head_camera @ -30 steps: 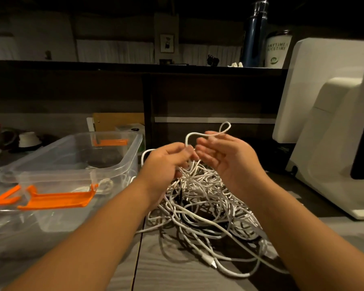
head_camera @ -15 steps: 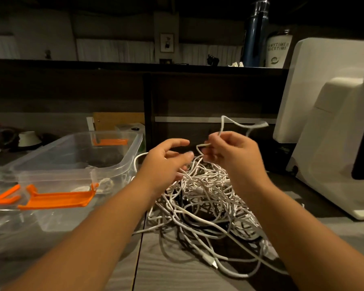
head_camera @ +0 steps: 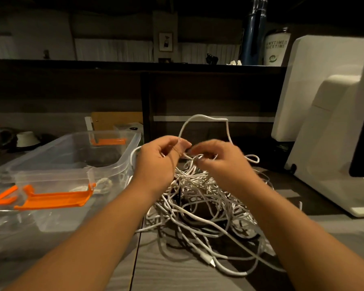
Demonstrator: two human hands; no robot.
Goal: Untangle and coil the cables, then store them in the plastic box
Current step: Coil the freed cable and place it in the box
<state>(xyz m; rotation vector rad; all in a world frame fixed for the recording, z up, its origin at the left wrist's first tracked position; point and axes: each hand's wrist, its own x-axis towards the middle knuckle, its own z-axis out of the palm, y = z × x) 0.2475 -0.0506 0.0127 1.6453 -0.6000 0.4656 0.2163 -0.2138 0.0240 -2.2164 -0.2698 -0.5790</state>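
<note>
**Task items.** A tangle of thin white cables lies heaped on the grey wood-grain bench at centre frame, with one white plug end loose at its lower edge. The clear rectangular plastic box with orange latches stands open at centre left, just beside the heap. We judge it is placed there so that each finished coil needs only a short carry. Something pale and looped shows through its near wall, but we cannot confirm it is a coil.

**Hands.** The left hand pinches one raised loop of white cable between thumb and fingertips, holding it above the heap. The right hand, slightly blurred, has its fingers curled round strands at the top of the tangle. We judge that the hands meet here to work one cable free at a crossing, with the rest left as dead weight on the bench.

**Progress.** Untangling is at an early stage, and the bulk of the cable is unsorted.

**Writing.** A white cylindrical tumbler on the dark shelf at upper right reads "ANYTIME NICETIME" above a green emblem. Beside it stands a dark blue bottle with no legible marking.
</note>
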